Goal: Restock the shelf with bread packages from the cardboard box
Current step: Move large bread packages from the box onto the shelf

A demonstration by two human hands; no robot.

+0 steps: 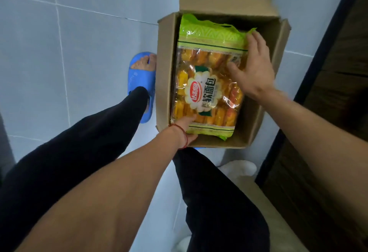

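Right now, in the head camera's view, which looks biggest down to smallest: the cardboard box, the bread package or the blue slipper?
1. cardboard box
2. bread package
3. blue slipper, partly hidden by a leg
All lie about equally far away.

Pale floor [79,32] tiles run under everything, divided by thin grout lines. A blue slipper [141,76] sits on one foot, with bare toes showing at its open front. Black trousers [79,142] cover both legs, which reach down across the lower half of the view. A red string bracelet [182,132] circles one wrist. A blurred white object [239,169] lies on the floor beside the right leg.
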